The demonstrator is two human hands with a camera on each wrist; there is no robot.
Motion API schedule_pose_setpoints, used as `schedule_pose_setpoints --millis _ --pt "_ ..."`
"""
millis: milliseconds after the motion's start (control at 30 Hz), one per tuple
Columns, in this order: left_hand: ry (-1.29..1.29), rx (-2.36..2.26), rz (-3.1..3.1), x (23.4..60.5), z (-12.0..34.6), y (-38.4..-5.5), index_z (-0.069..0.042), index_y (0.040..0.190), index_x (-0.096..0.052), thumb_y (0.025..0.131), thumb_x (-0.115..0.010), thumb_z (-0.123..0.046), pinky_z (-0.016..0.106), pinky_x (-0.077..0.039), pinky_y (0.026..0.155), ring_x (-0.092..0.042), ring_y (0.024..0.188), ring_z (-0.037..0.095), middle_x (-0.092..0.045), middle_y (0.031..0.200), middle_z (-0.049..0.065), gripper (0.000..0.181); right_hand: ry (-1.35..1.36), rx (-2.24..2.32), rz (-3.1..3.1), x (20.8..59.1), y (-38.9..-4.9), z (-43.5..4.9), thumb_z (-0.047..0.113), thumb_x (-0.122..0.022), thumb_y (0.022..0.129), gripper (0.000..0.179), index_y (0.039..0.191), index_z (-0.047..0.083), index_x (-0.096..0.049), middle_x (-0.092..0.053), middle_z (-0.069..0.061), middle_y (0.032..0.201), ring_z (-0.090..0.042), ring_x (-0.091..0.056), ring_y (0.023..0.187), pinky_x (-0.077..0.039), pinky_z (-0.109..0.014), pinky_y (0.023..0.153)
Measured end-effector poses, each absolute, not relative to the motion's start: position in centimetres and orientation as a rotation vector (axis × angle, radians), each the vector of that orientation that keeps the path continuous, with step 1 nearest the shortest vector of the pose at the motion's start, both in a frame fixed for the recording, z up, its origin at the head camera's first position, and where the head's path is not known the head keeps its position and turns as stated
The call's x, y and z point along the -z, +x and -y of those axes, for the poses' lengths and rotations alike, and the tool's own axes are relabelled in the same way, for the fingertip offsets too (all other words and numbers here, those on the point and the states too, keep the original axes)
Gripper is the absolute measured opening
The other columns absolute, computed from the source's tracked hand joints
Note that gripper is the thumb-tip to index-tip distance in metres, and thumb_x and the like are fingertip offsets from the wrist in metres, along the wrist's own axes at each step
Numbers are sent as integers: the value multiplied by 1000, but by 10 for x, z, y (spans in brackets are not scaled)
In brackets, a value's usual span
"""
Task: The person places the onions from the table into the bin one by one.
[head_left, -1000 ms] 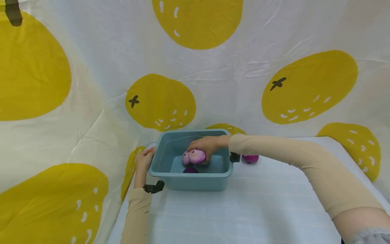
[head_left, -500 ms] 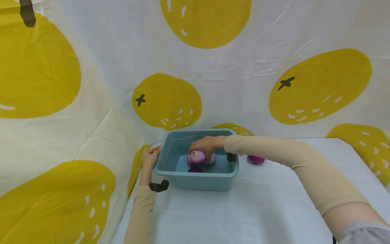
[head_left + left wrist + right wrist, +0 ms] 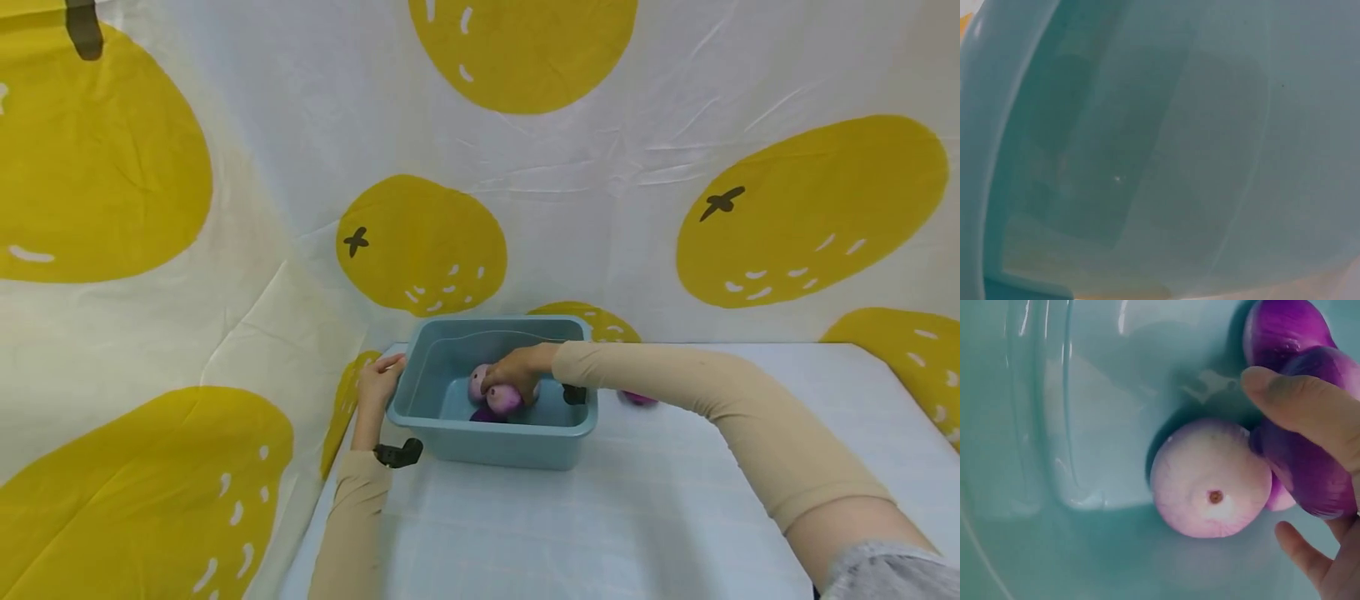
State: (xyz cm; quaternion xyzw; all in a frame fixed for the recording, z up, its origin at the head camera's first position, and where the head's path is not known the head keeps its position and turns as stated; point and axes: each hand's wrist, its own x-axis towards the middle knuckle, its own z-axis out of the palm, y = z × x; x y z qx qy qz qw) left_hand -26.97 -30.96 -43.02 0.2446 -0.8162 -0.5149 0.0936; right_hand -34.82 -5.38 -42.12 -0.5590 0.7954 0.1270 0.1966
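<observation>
My left hand [image 3: 380, 382] grips the left rim of a blue-grey plastic basin [image 3: 495, 446]; the left wrist view shows only the basin's wall [image 3: 1210, 156]. Reaching inside the basin from the right, my right hand [image 3: 517, 369] holds a purple onion [image 3: 1310, 465] between thumb and fingers. Right beside it in the right wrist view lies a pale onion [image 3: 1210, 481], its root end facing the camera. A bright purple onion [image 3: 1285, 328] lies past the thumb. Part of another onion [image 3: 1280, 497] shows behind the held one.
One more purple onion [image 3: 639, 399] lies on the table outside the basin, partly hidden by my right sleeve [image 3: 652, 371]. The white table [image 3: 570, 533] runs back to a hanging cloth [image 3: 570, 250] printed with yellow fruit.
Within the basin, my right hand has shifted the onions: the one in its grip sits nearer the front, over the dark purple onion. My left hand stays at the rim. The head view has swung slightly left.
</observation>
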Motion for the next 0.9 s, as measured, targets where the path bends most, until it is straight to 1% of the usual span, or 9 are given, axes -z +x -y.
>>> schedule_pose_setpoints --millis 133,267,400,600,767,900 --pt "713 1514 2429 429 307 -270 -2 122 -66 93 -62 -27 46 -45 99 -56 114 35 -59 130 21 38 -1616 -423 -2201 424 -350 55 15 -86 70 80 138 25 -45 -53 1 135 -16 -55 112 -45 -37 104" --pt "701 1525 2433 429 306 -269 -1 122 -66 93 -62 -27 47 -44 99 -55 116 36 -59 130 22 38 -1633 -496 -2211 427 -349 56 17 -85 71 78 138 25 -45 -52 -1 134 -17 -55 112 -48 -37 101" --pt "698 1518 2443 432 306 -267 0 121 -66 93 -62 -26 48 -44 100 -55 117 38 -59 130 23 38 -1651 -584 -2255 433 -347 56 22 -84 73 79 140 27 -43 -51 -2 135 -19 -53 114 -47 -37 101" --pt "714 1503 2455 432 308 -265 -1 121 -66 93 -62 -26 49 -42 101 -53 120 38 -58 131 23 38 -1689 -584 -2284 442 -347 56 25 -85 72 86 144 28 -39 -47 -2 142 -20 -50 118 -44 -39 104" --pt "733 1526 2446 429 309 -266 -3 123 -65 94 -62 -27 49 -40 105 -51 124 37 -57 134 21 38 -1714 -588 -2276 440 -347 56 31 -86 71 88 144 28 -39 -45 0 143 -21 -47 123 -41 -41 107" --pt "731 1511 2450 428 311 -267 -3 122 -66 93 -62 -28 48 -40 105 -51 124 36 -57 134 20 38 -1695 -572 -2265 436 -347 57 34 -86 70 90 145 28 -39 -44 0 145 -21 -45 127 -39 -42 109"
